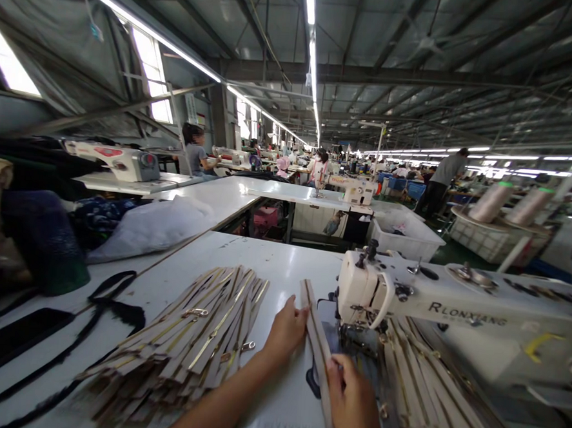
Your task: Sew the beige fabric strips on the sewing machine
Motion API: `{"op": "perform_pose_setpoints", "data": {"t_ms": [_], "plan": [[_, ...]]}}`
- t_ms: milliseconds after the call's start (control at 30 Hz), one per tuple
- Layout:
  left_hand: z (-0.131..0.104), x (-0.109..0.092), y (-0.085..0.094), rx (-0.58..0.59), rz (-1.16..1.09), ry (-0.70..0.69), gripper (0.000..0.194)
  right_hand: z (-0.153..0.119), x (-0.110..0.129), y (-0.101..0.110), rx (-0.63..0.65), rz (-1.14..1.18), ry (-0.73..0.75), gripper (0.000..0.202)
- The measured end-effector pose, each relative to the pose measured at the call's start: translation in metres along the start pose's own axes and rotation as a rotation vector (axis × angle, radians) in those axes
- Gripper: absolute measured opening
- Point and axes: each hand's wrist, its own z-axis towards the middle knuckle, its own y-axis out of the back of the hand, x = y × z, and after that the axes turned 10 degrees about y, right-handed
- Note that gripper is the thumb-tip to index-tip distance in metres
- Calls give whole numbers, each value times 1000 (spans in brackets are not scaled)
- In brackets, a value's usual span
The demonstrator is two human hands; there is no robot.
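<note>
A beige zipper (318, 337) with a metal-coloured tooth line runs lengthwise between my two hands, just left of the sewing machine's needle area. My left hand (289, 327) pinches it near its far end. Lower down, my right hand (352, 399) is closed around the same strip's near part. To the left a thick pile of similar zippers (201, 325) lies fanned out on the white table, some with shiny pulls. More zippers (421, 377) lie under the arm of the sewing machine (421, 293) at the right. My right hand's fingertips are partly hidden.
Black straps (96, 315) and a dark flat phone-like object (16, 339) lie at the left. Beyond them rests a white plastic bag (156, 229). A white bin (403, 234) and thread cones (491, 204) stand behind the machine. People work farther back.
</note>
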Motion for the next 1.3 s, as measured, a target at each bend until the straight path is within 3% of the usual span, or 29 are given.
{"op": "perform_pose_setpoints", "data": {"t_ms": [67, 167, 267, 600, 733, 1000, 1300], "plan": [[-8, -4, 4, -1, 221, -167, 28, 3, -2, 3, -28, -88, -21, 34], [-18, -7, 6, 232, 512, -467, 11, 5, -1, 7, -26, -190, -26, 29], [-21, -8, 5, 419, 602, -594, 11, 5, 0, 11, 2, -262, -44, 24], [-26, -11, 1, 411, 727, -657, 13, 3, -6, 15, 8, -227, -15, 27], [-27, -13, 0, 397, 780, -637, 25, 3, -6, 15, 27, -215, -18, 28], [-16, 2, -3, 396, 779, -681, 20, -3, -9, 21, 33, -233, 67, 32], [-13, 0, -1, 424, 753, -693, 22, -4, -4, 32, 182, -356, 164, 37]]}}
